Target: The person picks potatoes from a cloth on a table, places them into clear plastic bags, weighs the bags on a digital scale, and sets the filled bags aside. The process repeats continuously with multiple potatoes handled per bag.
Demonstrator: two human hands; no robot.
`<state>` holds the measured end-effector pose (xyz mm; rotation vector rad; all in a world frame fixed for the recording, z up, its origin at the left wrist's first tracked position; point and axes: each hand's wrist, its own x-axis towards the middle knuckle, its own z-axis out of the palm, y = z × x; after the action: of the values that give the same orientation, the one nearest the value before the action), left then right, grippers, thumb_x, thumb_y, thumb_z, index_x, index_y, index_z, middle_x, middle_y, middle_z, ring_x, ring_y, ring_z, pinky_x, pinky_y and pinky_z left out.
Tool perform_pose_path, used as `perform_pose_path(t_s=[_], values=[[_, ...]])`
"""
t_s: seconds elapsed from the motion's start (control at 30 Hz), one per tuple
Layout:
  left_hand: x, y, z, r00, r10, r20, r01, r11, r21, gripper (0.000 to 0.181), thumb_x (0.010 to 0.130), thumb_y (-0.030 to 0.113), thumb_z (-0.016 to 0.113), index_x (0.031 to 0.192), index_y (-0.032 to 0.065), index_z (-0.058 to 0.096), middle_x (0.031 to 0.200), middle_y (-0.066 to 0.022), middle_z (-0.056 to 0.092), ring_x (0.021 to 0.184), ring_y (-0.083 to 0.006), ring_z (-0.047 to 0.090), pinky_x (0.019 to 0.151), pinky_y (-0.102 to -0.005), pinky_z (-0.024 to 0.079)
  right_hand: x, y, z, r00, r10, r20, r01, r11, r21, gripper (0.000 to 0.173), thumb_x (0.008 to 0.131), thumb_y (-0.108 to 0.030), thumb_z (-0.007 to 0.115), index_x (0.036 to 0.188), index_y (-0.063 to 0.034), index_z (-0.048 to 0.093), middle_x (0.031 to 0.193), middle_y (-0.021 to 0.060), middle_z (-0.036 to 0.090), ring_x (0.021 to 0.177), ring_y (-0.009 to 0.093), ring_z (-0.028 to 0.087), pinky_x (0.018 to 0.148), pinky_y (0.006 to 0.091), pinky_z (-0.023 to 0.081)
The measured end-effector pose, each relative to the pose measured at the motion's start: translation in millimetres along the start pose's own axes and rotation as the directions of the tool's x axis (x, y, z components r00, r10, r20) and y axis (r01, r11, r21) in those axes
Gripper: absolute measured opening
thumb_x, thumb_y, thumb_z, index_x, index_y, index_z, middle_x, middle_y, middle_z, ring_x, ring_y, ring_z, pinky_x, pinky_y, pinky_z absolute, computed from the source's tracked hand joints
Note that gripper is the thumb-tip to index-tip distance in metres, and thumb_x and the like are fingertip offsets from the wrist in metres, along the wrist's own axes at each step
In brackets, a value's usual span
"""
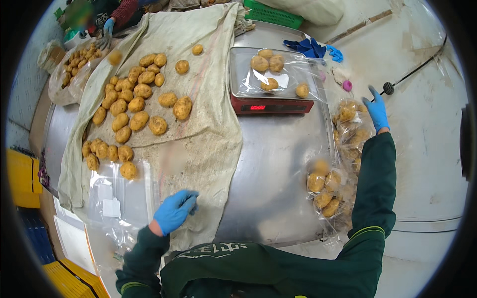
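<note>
My left hand, in a blue glove, is over the cloth near its front, fingers curled; whether it holds anything cannot be told. My right hand, also gloved, reaches out at the right with thumb and fingers apart and nothing in it. Beside and below it lie clear bags of potatoes, and another potato bag rests at the table's right edge. On the red scale's metal pan a clear bag holds several potatoes. Loose potatoes are spread over the cloth.
Flat clear plastic bags with white labels lie at the left front. A large bag of potatoes stands back left, near another person's gloved hand. Behind the scale are a blue cloth and a green crate. Yellow crates stand far left.
</note>
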<state>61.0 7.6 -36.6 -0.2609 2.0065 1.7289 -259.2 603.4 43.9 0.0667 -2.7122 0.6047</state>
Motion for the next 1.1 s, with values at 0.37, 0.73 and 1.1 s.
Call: perform_pose_path(t_s=[0.37,0.73,1.1], values=[[-101,-58,-17,0.926,-0.07,-0.37,-0.043,0.956,-0.289,0.023,0.094,0.012,0.048,0.11,-0.0043,0.054,0.081,-0.0072,0.06,0.072,-0.0116,0.056,0.067,-0.0248,0.047,19,-181,88,0.961,-0.122,-0.248,0.199,0.927,0.317,0.066,0.077,-0.029,0.073,0.129,0.0005,0.044,0.123,0.0157,0.05,0.112,0.024,0.049,0.095,0.0321,0.038],[-120,-96,-22,0.894,-0.197,-0.402,0.039,0.929,-0.369,0.025,0.094,0.015,0.05,0.112,-0.0018,0.055,0.082,-0.0051,0.059,0.072,-0.0102,0.055,0.067,-0.0241,0.046,-1,-108,123,0.928,0.114,0.355,-0.314,0.752,0.579,0.022,0.086,-0.006,0.047,0.098,-0.0019,0.064,0.085,0.0025,0.064,0.074,0.012,0.056,0.067,0.0266,0.045],[-35,-87,-132,0.703,0.059,-0.709,0.12,0.972,0.2,0.043,0.086,0.027,0.059,0.119,0.0009,0.051,0.107,-0.0148,0.056,0.094,-0.0244,0.057,0.083,-0.0324,0.046,31,-68,166,0.964,-0.032,0.265,-0.09,0.897,0.433,0.015,0.084,-0.01,0.057,0.095,-0.0013,0.063,0.082,0.0009,0.061,0.068,0.011,0.053,0.065,0.0231,0.044]])
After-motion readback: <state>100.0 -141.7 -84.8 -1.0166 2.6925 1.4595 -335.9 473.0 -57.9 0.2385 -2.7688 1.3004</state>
